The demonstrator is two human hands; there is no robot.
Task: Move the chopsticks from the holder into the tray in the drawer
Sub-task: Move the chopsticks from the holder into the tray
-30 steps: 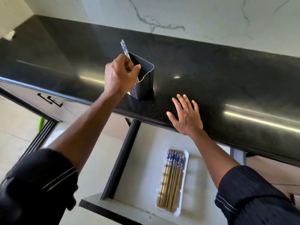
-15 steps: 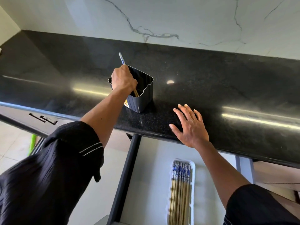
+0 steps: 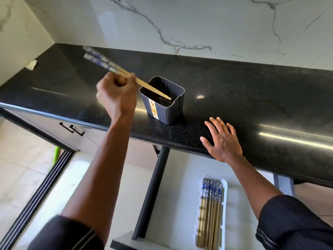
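Note:
My left hand (image 3: 117, 94) is closed around a pair of wooden chopsticks (image 3: 153, 89) with blue-and-white patterned tops, held slanted; their thin tips hang over the mouth of the dark grey holder (image 3: 167, 109) on the black counter. The holder looks empty inside. My right hand (image 3: 222, 139) lies flat with fingers spread on the counter edge, right of the holder. Below, the open drawer (image 3: 180, 177) holds a white tray (image 3: 224, 186) with several matching chopsticks (image 3: 210, 213) lying side by side.
The black stone counter (image 3: 252, 98) runs along a white marble wall (image 3: 198, 24). A dark drawer side rail (image 3: 153, 192) stands between my arms. A scrap of white paper (image 3: 32, 64) lies at the counter's far left. Tiled floor and a green stick (image 3: 55, 157) are at the left.
My left hand has pulled the pair of chopsticks up out of the holder and tilted them, tops swinging left. My right hand has stayed flat on the counter edge.

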